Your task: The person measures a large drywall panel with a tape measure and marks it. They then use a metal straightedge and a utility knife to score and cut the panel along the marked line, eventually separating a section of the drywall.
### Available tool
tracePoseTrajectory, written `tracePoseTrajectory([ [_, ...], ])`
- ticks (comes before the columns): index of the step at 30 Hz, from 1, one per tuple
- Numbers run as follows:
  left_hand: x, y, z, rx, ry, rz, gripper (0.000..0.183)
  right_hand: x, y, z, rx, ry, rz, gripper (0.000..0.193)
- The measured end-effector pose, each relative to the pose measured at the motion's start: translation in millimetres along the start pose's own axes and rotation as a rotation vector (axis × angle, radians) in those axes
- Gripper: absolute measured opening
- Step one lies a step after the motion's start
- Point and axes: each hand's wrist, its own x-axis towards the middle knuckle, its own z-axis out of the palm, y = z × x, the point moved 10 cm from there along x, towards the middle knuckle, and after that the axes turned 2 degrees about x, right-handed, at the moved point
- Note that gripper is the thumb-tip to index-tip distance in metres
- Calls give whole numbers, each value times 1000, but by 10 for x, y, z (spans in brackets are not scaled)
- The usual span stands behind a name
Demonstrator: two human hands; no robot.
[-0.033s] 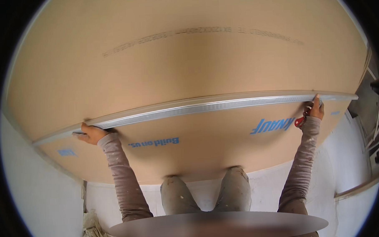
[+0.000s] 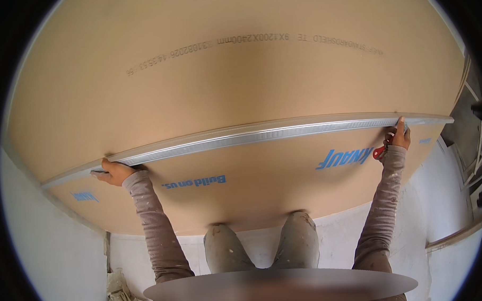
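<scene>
The dark print (image 2: 242, 39) on the board (image 2: 239, 92) has sharpened (the whole view has shifted slightly).

lower left: crumpled beige material (image 2: 121, 293) | lower right: brown strip (image 2: 456, 237) | lower middle: pale surface (image 2: 337, 242)

Wrinkled, brownish-mauve left sleeve (image 2: 155, 222) toward eight o'clock and matching right sleeve (image 2: 381, 212) toward four, both pale-flecked; at six o'clock, greyish trousers (image 2: 227, 250), pale-spotted, seemingly brown-stained near one knee.
</scene>
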Motion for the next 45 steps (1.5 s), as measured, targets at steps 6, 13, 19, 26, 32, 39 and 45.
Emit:
tracePoseTrajectory([
  [6, 77, -133, -102, 51, 16, -36, 83, -65, -83, 33, 51, -21, -20, 48],
  [13, 591, -635, -208, 155, 60, 17, 67, 35, 58, -46, 59, 46, -49, 36],
  [19, 599, -762, -258, -15, 159, -61, 84, 22, 37, -77, 13, 68, -53, 50],
  [26, 380, -541, -261, -6, 184, -38, 95, -127, -145, -51, 5, 60, -43, 55],
  [32, 399, -545, -278, 137, 200, -57, 92, -111, -131, -45, 7, 51, -53, 54],
  [39, 577, -722, -301, 89, 193, -37, 92, -112, -151, -33, 29, 45, -65, 51],
  [45, 639, -783, -312, 37, 199, -12, 91, -120, -131, -43, 23, 47, -30, 51],
])
